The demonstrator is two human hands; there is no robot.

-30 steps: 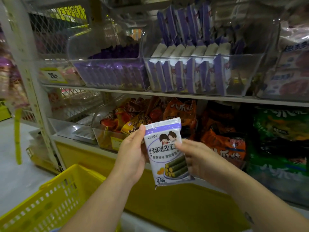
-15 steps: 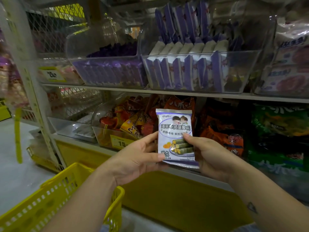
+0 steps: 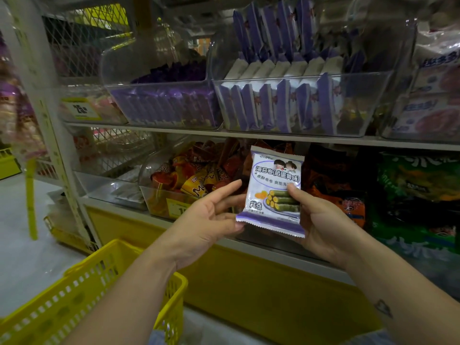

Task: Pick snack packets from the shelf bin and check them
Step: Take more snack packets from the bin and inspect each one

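Note:
I hold a white and purple snack packet (image 3: 273,185) upright in front of the lower shelf, its printed face toward me. My right hand (image 3: 321,220) grips its right side, thumb pressed on the front and fingers behind. My left hand (image 3: 211,215) has straight fingers that touch the packet's left edge and bottom corner. Above, on the upper shelf, a clear shelf bin (image 3: 371,108) holds several matching purple and white packets (image 3: 281,105) standing in rows.
A yellow shopping basket (image 3: 99,295) sits low at the left, near my left forearm. A second clear bin (image 3: 161,105) holds dark purple packets. On the lower shelf are a bin of orange wrapped snacks (image 3: 179,180) and green bags (image 3: 418,185).
The packet has risen and moved right, closer to the shelf. My left hand has loosened from a thumb grip to straight fingers at the packet's edge.

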